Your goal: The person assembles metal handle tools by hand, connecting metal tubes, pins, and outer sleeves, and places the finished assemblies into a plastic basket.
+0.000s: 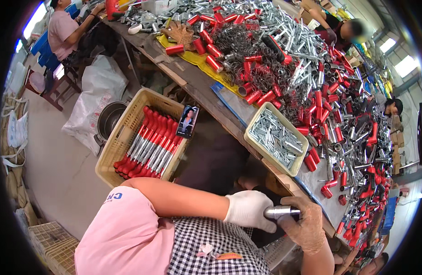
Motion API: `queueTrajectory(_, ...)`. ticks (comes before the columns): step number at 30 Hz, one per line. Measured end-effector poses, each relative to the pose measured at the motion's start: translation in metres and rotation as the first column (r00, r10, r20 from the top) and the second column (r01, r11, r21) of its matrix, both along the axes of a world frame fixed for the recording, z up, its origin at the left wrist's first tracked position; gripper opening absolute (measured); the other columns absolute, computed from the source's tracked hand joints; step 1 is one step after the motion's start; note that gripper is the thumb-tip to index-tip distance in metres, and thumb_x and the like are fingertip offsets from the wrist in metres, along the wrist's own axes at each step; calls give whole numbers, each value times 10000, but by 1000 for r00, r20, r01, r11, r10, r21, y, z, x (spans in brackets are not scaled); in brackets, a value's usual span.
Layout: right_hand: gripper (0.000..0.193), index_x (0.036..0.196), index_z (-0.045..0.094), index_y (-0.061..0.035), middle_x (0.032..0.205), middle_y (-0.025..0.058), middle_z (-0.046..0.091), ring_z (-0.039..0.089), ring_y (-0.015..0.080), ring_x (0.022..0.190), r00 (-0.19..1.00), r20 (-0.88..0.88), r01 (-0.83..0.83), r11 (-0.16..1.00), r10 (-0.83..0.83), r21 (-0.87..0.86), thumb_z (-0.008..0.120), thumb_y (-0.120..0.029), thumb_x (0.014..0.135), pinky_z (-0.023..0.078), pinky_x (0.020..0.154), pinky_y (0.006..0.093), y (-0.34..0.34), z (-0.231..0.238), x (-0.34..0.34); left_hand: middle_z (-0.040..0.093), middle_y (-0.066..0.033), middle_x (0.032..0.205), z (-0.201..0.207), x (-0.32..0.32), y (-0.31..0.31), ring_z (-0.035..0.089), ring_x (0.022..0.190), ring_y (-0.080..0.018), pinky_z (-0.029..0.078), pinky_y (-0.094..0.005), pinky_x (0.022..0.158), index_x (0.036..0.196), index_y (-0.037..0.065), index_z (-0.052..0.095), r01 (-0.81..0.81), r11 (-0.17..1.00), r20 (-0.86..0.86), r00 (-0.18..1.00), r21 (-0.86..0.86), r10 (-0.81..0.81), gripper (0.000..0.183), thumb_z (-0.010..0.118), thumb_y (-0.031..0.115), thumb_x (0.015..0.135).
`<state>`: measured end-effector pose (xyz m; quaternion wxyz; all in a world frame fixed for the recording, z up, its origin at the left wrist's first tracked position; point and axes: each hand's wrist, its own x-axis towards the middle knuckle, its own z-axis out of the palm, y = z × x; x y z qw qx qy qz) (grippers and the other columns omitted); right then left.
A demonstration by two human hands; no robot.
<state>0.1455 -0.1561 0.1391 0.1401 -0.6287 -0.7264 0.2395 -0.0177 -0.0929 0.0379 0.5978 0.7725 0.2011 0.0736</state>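
Note:
My left hand [251,209], in a white knitted glove, is closed round a shiny metal tube [278,211]. The tube sticks out toward my right hand [309,225], which wears a stained tan glove. The right fingers are curled round the tube's dark end and cover part of it. Both hands are low, in front of the checked apron [211,243], beside the table edge. Closest to them on the table stands a cream plastic tray [253,134] full of short metal pins [277,140].
A heap of red sleeves [214,64], springs [234,39] and metal rods [302,36] covers the table. At left, a yellow crate [109,149] holds several red-and-silver tools [149,146], with a phone [188,120] on its rim. A metal pot [111,120] stands behind. Other people sit around the table.

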Motion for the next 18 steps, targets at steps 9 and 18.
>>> queueTrajectory(9,384,822,688,-18,656,111,649,640,255,571,999,-2,-48,997,48,-59,727,-399,794,478,531,328,29,-8,-28,658,-169,754,-14,-22,32,647,731,-306,513,-407,696,822,26,674,224,960,89,973,-166,-212,271,647,290,765)
queueTrajectory(18,313,801,678,-3,665,127,642,635,244,582,982,-130,143,990,-140,9,722,-308,743,482,553,324,45,-24,-19,454,-201,1218,-254,-139,71,411,1165,-377,318,-527,1014,1162,136,553,-526,198,40,408,827,912,613,778,373,643)
